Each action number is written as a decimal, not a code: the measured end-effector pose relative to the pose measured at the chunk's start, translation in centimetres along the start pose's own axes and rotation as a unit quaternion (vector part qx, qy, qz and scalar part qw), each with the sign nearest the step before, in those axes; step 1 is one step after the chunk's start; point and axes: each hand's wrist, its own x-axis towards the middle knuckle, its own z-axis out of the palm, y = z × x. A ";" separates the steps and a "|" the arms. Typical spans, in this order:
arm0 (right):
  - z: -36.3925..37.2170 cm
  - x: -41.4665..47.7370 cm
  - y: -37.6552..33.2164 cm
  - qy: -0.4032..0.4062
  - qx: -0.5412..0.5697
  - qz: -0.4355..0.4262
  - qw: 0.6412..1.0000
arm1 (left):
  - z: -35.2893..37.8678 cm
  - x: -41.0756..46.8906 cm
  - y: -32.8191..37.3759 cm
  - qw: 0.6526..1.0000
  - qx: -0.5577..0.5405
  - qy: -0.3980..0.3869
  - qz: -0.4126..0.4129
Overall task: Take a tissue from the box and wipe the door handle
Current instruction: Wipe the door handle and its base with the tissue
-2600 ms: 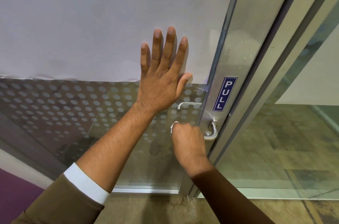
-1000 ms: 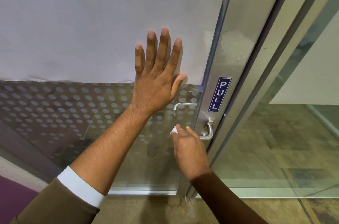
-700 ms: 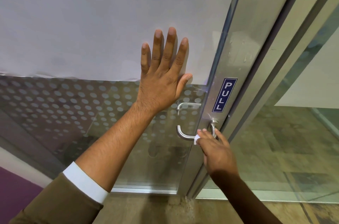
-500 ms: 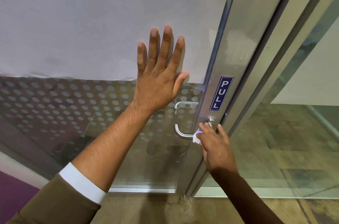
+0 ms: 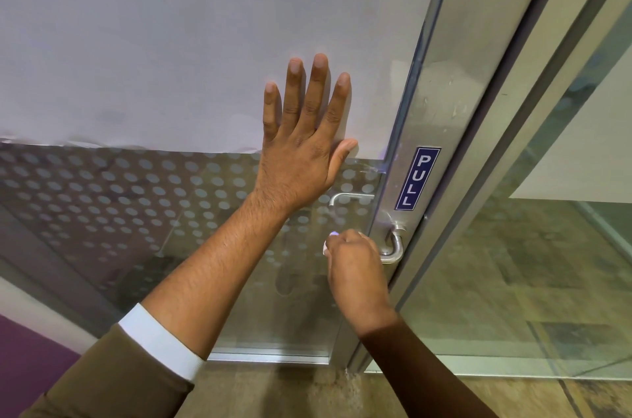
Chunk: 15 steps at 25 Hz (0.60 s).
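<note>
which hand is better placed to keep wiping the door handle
Right. The right hand is closed on the tissue around the door handle; the left hand lies flat on the door above.

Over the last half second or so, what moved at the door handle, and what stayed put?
The right hand, closed on the tissue, slid left along the door handle from its base by the frame out to the free end, now covered. The left hand stayed flat on the glass door. The PULL sign is unchanged.
</note>
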 end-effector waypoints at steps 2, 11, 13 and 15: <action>-0.2 1.1 -1.0 -0.013 0.020 0.019 1.000 | 0.0 -0.1 -0.1 1.000 0.000 0.000 -0.001; -0.9 -2.2 3.0 0.036 -0.049 -0.101 0.993 | 0.3 0.0 -0.1 1.000 0.003 0.003 0.000; -1.1 -3.0 6.2 0.048 -0.072 -0.122 0.989 | 0.3 0.0 -0.1 1.000 0.001 0.006 0.000; -1.6 -3.2 9.0 0.047 -0.073 -0.109 0.990 | 0.4 -0.1 -0.1 1.000 0.000 0.007 0.000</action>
